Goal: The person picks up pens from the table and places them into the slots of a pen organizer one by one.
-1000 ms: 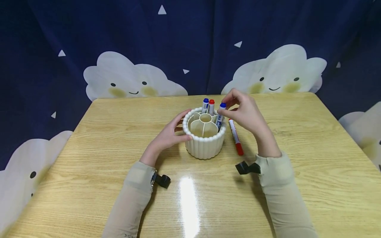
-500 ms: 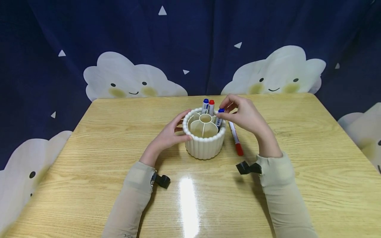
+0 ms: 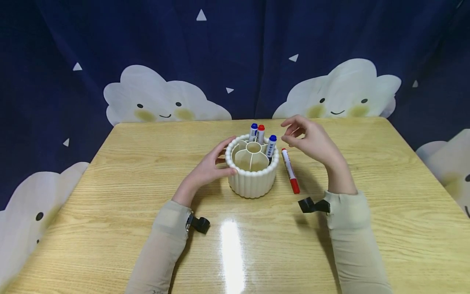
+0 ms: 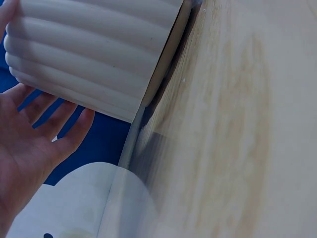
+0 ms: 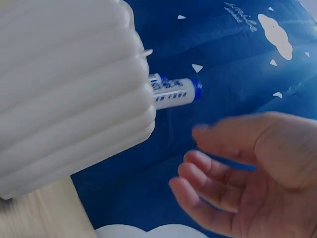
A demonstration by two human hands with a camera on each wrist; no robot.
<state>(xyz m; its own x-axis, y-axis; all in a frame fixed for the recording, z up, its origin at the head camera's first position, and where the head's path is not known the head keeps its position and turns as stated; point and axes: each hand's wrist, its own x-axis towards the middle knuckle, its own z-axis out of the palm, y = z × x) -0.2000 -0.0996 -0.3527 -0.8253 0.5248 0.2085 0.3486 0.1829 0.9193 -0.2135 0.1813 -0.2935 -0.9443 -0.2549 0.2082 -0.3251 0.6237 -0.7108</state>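
Observation:
A cream fluted pen holder (image 3: 253, 184) with petal-shaped compartments stands upright on the table. My left hand (image 3: 206, 165) holds its left side, thumb at the near rim and fingers round the far side; in the left wrist view the fingertips touch the ribbed wall. A blue-capped marker (image 3: 271, 147) leans in the right compartment. Behind it, another blue-capped marker (image 3: 253, 132) and a red-capped marker (image 3: 260, 134) stand in the holder. Just right of the holder, my right hand (image 3: 313, 141) is in the air with loosely bent fingers and nothing between them.
A red-capped marker (image 3: 290, 170) lies on the wooden table (image 3: 139, 163), between the holder and my right forearm. A dark blue curtain (image 3: 242, 53) with clouds hangs behind the table's far edge.
My right hand lowered the blue-capped marker into the right compartment, let it go and drew away to the right. The left hand and the holder stay put.

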